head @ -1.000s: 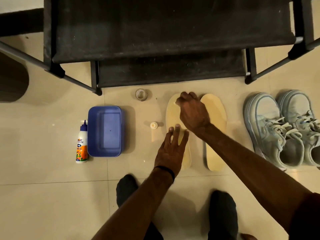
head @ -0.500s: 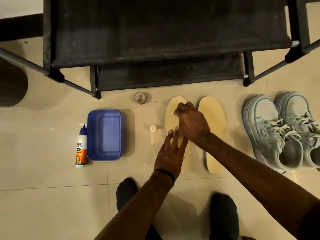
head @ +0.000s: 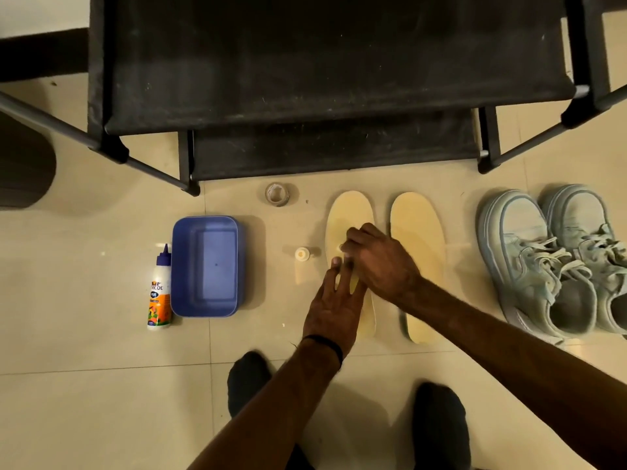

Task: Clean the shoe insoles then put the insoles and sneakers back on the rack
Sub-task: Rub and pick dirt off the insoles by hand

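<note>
Reading the glue bottle (head: pixel 158 293) at the lower left of centre, we make out only the letters "VKOL" on its orange and white label; the smaller print is too blurred for us. It lies on the glossy cream floor tiles (head: pixel 84 401), touching the left wall of a blue rectangular plastic tub (head: pixel 204 266).

Our left hand (head: pixel 334 305) lies flat and fully open, fingers spread, pressing the lower half of the left insole (head: pixel 349 215). Our right hand (head: pixel 380 262) is curled nearly closed over the middle of the same insole, knuckles up; we cannot tell whether it holds anything. The right insole (head: pixel 419 245), pale yellow, foam-like and rounded at the toe, lies just beside it, untouched.

At the right of the frame the pair of light grey-blue laced sneakers (head: pixel 549 259) stands on the floor. The black fabric rack (head: pixel 305 62) fills the top. A clear tape roll (head: pixel 277 195) and a small white cap (head: pixel 302 254) sit left of the insoles.
</note>
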